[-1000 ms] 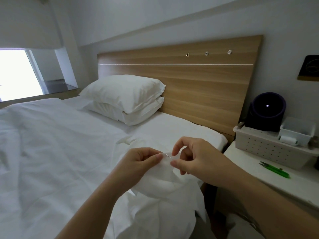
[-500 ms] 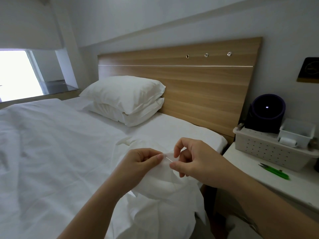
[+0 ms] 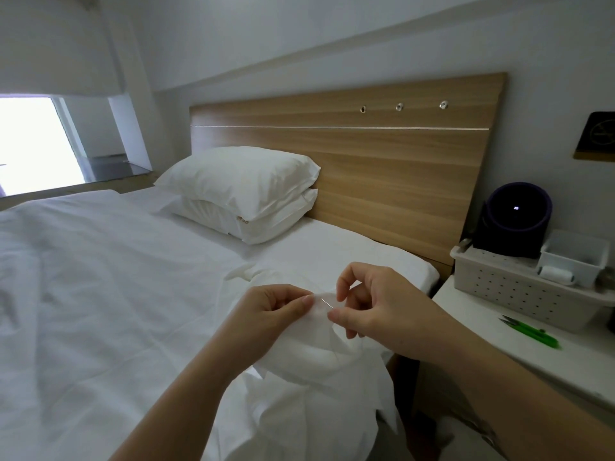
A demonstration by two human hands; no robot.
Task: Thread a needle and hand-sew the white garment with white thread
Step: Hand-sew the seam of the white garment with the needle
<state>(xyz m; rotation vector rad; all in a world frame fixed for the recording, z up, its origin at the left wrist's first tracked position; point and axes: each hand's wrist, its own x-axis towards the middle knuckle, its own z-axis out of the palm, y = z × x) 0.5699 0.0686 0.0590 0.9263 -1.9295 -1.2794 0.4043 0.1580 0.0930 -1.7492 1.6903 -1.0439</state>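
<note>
Hardly anything has moved in the last second: both hands keep their pose above the white-sheeted bed (image 3: 100, 294), and the thin steel needle (image 3: 326, 302) still juts from a fold of the crumpled white fabric garment (image 3: 309, 357) between them. That fold is pinched between thumb and forefinger of the left hand (image 3: 271, 316), just beside the needle. At the needle's free end sits the thumb tip of the right hand (image 3: 379, 307), forefinger raised apart, other fingers curled; whether it grips anything cannot be told.
</note>
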